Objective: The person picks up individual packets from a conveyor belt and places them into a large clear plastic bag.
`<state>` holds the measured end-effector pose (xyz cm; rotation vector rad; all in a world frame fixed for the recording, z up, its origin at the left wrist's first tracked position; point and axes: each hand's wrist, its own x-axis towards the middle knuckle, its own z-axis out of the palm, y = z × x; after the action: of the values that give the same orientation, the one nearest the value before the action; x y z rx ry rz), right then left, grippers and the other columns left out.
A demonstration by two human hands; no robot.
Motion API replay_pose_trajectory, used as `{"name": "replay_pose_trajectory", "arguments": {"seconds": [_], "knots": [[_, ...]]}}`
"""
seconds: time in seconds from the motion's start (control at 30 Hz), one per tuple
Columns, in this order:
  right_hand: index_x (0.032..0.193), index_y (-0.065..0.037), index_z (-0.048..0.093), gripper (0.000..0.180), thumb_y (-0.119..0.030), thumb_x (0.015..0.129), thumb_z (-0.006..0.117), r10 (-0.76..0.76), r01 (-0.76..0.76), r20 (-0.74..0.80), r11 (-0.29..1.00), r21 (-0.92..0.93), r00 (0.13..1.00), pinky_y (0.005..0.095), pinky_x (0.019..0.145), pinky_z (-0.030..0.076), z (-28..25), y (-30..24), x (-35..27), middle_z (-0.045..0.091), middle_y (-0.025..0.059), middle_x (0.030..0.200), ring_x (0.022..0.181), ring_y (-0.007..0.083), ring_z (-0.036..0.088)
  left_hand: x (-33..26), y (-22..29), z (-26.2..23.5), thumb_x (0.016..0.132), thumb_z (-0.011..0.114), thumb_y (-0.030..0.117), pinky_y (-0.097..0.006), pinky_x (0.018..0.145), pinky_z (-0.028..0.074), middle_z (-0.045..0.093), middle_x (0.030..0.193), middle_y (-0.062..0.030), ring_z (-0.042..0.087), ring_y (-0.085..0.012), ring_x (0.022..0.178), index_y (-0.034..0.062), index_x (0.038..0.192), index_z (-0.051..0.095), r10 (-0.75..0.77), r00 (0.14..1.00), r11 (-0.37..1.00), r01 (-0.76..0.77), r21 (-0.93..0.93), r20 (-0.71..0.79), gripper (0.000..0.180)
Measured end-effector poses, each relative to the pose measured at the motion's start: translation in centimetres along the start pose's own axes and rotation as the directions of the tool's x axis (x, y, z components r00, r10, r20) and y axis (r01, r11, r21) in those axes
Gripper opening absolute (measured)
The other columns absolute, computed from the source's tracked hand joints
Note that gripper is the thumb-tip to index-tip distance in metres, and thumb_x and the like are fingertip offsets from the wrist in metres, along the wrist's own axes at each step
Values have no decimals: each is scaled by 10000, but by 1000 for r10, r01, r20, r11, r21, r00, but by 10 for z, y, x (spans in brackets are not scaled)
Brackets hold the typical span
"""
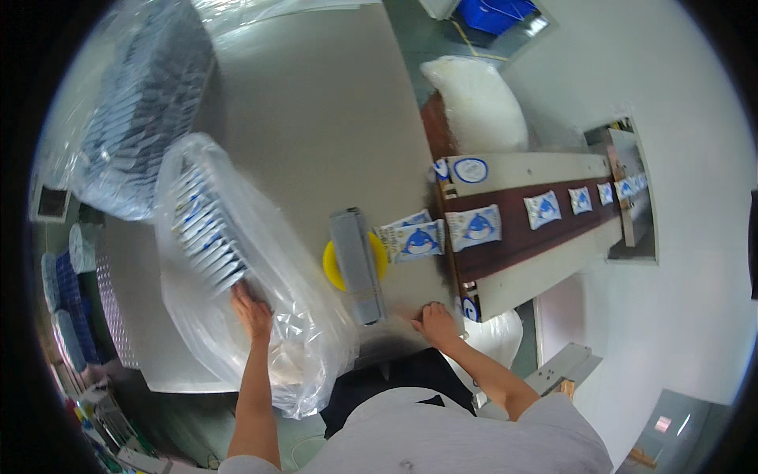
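Observation:
My left hand [251, 316] reaches into the mouth of a large clear plastic bag [296, 304] lying on the metal table. Its fingers are somewhat extended and touch the near end of a row of small white-and-blue packets [209, 229] standing packed inside the bag. My right hand [437, 324] rests at the table's right edge near the conveyor's end, fingers curled in, with nothing visible in them. Between the hands a grey rectangular block [356, 265] lies across a round yellow object [380, 254]. Beside it, loose packets [418, 241] with a blue cartoon animal overlap on the table.
A conveyor [513, 229] with a dark red belt comes from a wall opening at the right, carrying several spaced packets [542, 210]. A stack of filled plastic bags [146, 118] stands at the table's far left. A white sack [478, 107] sits behind the conveyor.

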<state>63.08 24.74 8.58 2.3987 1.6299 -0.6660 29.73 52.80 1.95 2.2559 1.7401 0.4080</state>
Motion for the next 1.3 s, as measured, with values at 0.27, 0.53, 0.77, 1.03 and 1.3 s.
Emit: {"name": "replay_pose_trajectory", "arguments": {"seconds": [0.27,0.53,0.77,1.03,1.3], "knots": [[896,-18,546,431,-414,750,635,-9,8,-132,1000,-9,991,351,693,486,2,5,0,527,111,878,892,257,526,-3,-1,9,730,427,26,-500,996,292,323,1322,-255,333,-425,1196,-28,1342,275,63,997,996,-59,66,-51,633],[904,-35,571,312,-330,804,590,-103,75,118,972,221,988,390,744,473,-19,32,11,568,147,936,937,301,549,0,7,7,732,432,25,-506,997,289,302,1350,-248,329,-429,1196,-10,1333,292,48,998,997,-45,64,-37,619],[1063,-95,556,295,-53,776,507,-213,210,-438,976,-55,873,420,857,432,-183,178,116,558,140,1080,1015,313,524,-2,22,-3,745,465,41,-505,1017,274,300,1348,-251,316,-435,1208,-1,1342,273,1,1000,996,-2,87,11,628],[1118,-176,560,403,-255,735,659,57,8,133,896,-444,989,487,845,410,-217,288,149,547,26,1089,1096,242,474,1,13,2,731,457,14,-485,1010,299,340,1318,-236,341,-415,1203,7,1357,275,61,995,997,-57,58,-73,652],[974,-31,606,422,-252,646,753,-549,488,352,836,252,758,362,1000,321,-239,139,202,507,118,1157,1147,292,414,-5,5,-2,735,445,37,-472,1011,303,340,1322,-237,352,-404,1190,7,1345,308,10,999,998,-6,69,-48,627]]}}
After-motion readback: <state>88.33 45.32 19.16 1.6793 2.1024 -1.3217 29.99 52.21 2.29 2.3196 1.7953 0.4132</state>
